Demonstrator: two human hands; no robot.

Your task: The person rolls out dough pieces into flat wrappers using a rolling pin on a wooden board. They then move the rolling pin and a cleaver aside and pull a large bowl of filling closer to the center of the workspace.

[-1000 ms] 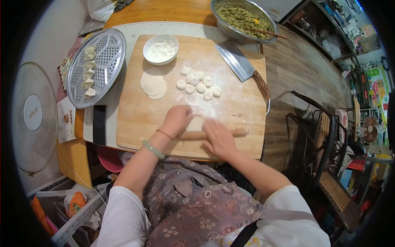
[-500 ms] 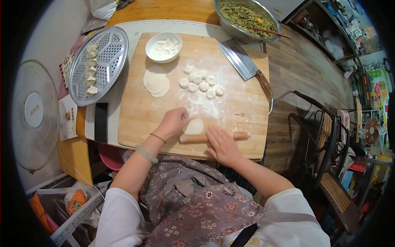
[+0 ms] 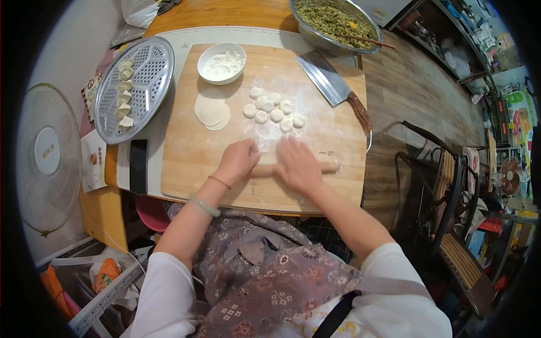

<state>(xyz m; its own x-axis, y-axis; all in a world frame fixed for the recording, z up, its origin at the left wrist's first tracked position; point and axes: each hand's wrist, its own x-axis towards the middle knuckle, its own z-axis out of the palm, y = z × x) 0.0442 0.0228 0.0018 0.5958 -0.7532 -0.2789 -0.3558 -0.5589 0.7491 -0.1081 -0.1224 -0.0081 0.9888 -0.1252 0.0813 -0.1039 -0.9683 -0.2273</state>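
Note:
My right hand (image 3: pixel 300 165) lies flat on the rolling pin (image 3: pixel 329 167), fingers stretched forward and a little blurred. Closed in a pinch, my left hand (image 3: pixel 238 160) is at the left edge of a dough wrapper (image 3: pixel 269 158), mostly hidden between the hands and the pin. Several small dough pieces (image 3: pixel 276 115) sit just beyond my hands on the floured wooden board (image 3: pixel 186 163). Farther left on the board are stacked rolled wrappers (image 3: pixel 211 109). Behind them stands a white bowl of flour (image 3: pixel 221 63).
A cleaver (image 3: pixel 332 84) lies at the board's right side. Beyond it stands a metal bowl of green filling (image 3: pixel 338 28) with chopsticks. On the left are a perforated tray (image 3: pixel 143 104) holding several dumplings, a phone (image 3: pixel 138 166) and a fan (image 3: pixel 48 155). A chair (image 3: pixel 445 225) stands right.
My right hand has pushed the rolling pin forward, away from my body, over the wrapper. My left hand stays at the wrapper's edge, shifted slightly forward.

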